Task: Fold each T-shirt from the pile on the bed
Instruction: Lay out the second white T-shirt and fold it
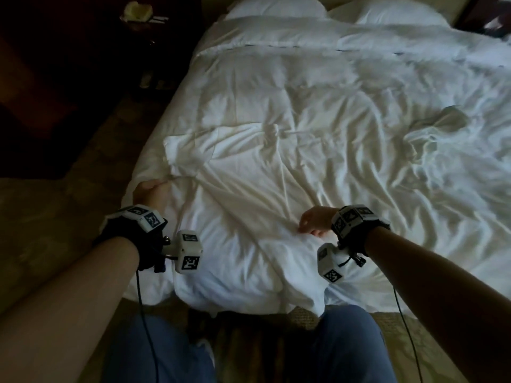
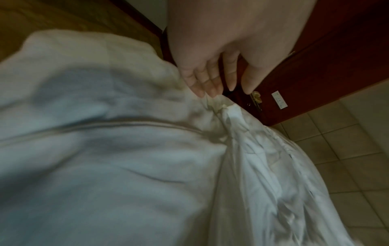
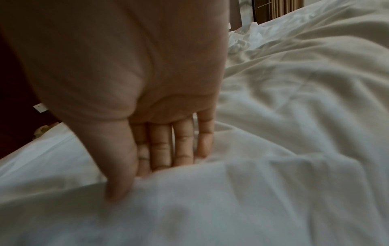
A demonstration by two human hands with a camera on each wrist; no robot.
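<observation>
**Spreading One Shirt Near the Bed's Foot**

Spreading flat from overhead, a white T-shirt (image 1: 249, 189) lies unfolded at the bed (image 1: 318, 87) foot; more crumpled cloth (image 1: 439, 125) waits beyond.

Left wrist: left hand (image 2: 212, 69) fingers straight, tips touching the shirt beside the bed's edge.

Right wrist: right hand (image 3: 151, 116) pinches the hem; open bedding beyond.

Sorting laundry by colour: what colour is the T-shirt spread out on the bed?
White T-shirt, barely distinct from the white bedding; best seen in the head view.
</observation>
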